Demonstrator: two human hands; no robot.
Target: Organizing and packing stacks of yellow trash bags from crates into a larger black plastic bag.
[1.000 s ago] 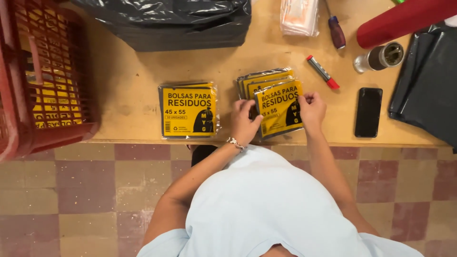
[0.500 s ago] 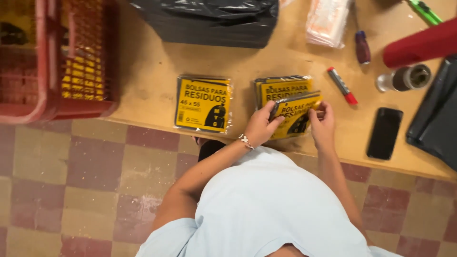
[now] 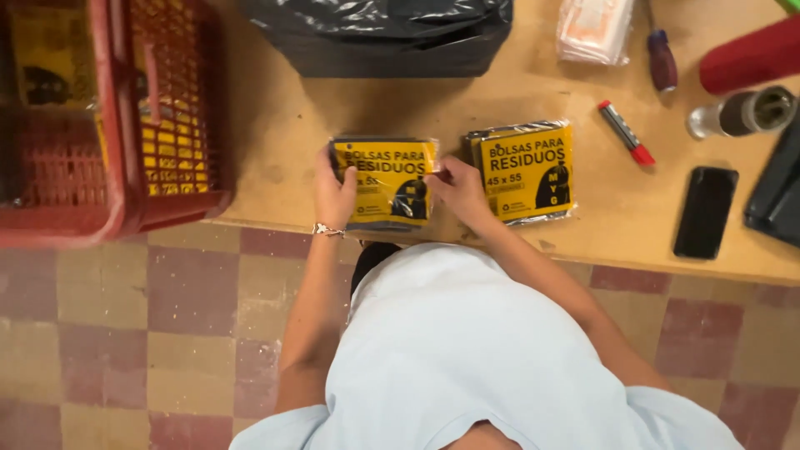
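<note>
A yellow-and-black flat packet (image 3: pixel 385 179) lies on top of the left stack near the wooden table's (image 3: pixel 275 133) front edge. Both of my hands hold it. My left hand (image 3: pixel 332 196) grips its left edge, thumb on top, with a bracelet at the wrist. My right hand (image 3: pixel 459 191) pinches its right edge. A second stack of the same yellow packets (image 3: pixel 525 171) lies just to the right, with no hand on it.
A red plastic crate (image 3: pixel 117 167) with yellow packets inside sits at the table's left end. A black plastic bag (image 3: pixel 383 37) lies behind the stacks. To the right are a red marker (image 3: pixel 627 133), a black phone (image 3: pixel 705 212), a tape roll (image 3: pixel 754 112) and a screwdriver (image 3: pixel 662 58).
My hands lifted a packet off the right stack and carried it left. They now hold it on the left stack.
</note>
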